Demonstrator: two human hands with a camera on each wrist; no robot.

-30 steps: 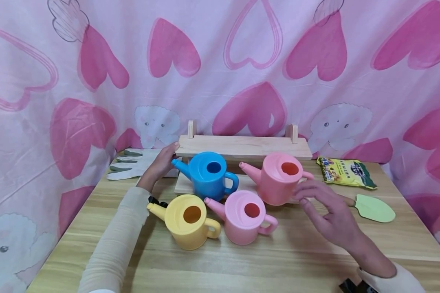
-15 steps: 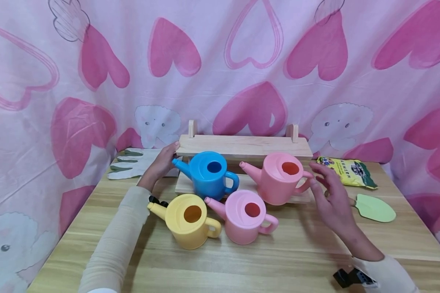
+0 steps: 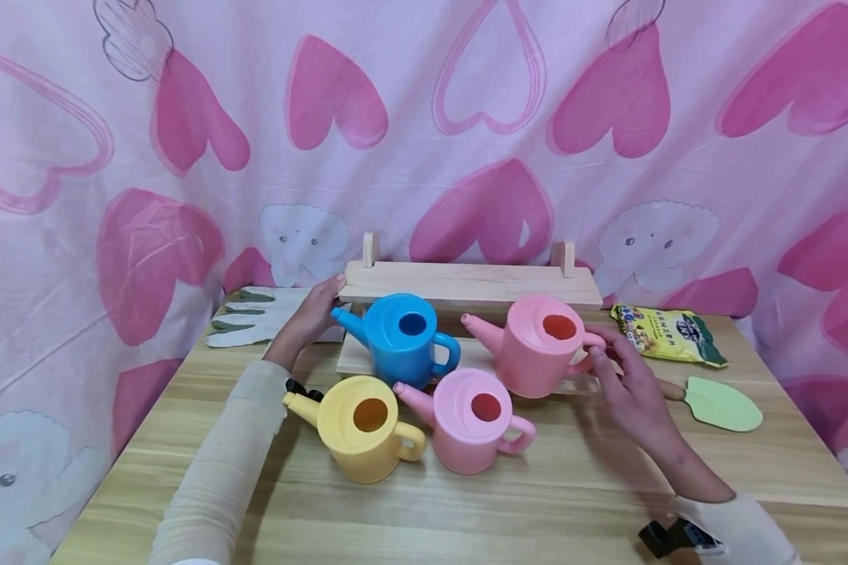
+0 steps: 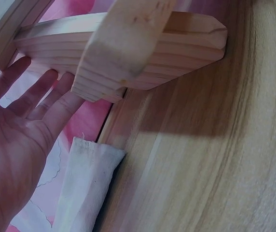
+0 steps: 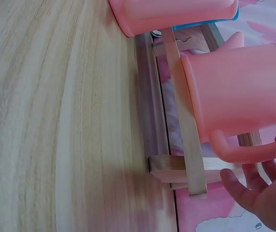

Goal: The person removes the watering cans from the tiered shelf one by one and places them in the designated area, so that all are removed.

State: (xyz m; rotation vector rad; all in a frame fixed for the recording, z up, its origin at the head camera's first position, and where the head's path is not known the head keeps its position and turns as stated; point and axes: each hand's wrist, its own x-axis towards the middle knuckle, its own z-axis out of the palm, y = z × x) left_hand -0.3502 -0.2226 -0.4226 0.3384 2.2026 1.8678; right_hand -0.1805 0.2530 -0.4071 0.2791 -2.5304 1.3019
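A coral-pink watering can (image 3: 537,357) stands on the right of the lower shelf of a wooden rack (image 3: 466,281). My right hand (image 3: 632,384) pinches its handle between thumb and forefinger; in the right wrist view the lower fingers (image 5: 239,191) sit loosely below the handle (image 5: 246,152). A blue watering can (image 3: 399,345) is to its left on that shelf. On the table in front are a yellow watering can (image 3: 360,439) and a light pink watering can (image 3: 469,431). My left hand (image 3: 311,314) touches the rack's left end, its fingers (image 4: 46,89) extended against the wood.
White-and-green gloves (image 3: 247,322) lie on the wooden table (image 3: 424,518) at the back left. At the right are a yellow packet (image 3: 667,333) and a trowel with a pale green blade (image 3: 724,404). A pink heart-patterned cloth (image 3: 466,157) hangs behind.
My right hand shifted from beside the coral can's body out to the right, then closed in on its handle. The left hand and all the cans have stayed put.
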